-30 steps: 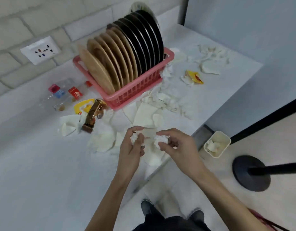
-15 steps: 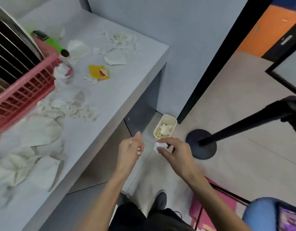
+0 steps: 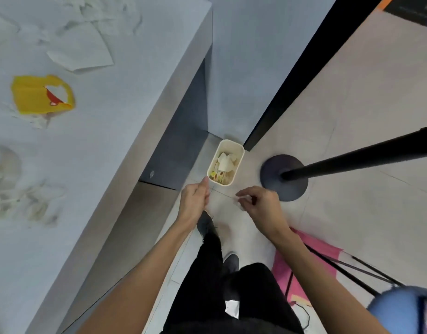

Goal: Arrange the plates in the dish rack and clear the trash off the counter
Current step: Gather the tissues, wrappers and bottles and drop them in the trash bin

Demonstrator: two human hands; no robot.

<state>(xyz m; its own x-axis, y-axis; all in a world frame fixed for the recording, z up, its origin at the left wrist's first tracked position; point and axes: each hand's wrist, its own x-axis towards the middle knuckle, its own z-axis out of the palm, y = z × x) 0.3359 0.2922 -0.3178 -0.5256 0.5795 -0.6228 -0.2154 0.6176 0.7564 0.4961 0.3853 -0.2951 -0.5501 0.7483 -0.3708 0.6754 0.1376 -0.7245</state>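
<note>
The small cream plastic bin [image 3: 232,142] stands on the floor beside the grey counter [image 3: 125,97]. It is just ahead of both hands, with its long side pointing away from them. The left hand [image 3: 194,201] is nearer to it and curled; I cannot tell what it holds. The right hand [image 3: 260,204] pinches a small white paper scrap [image 3: 241,205]. A yellow wrapper [image 3: 42,95] lies on the counter.

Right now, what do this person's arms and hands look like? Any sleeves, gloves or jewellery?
They are two bare human arms. The left forearm and right forearm are uncovered as far as the picture reaches, with no sleeve or cuff showing. The left hand and right hand wear no gloves. I see no watch, bracelet or ring, though the picture is slightly blurred.
</note>
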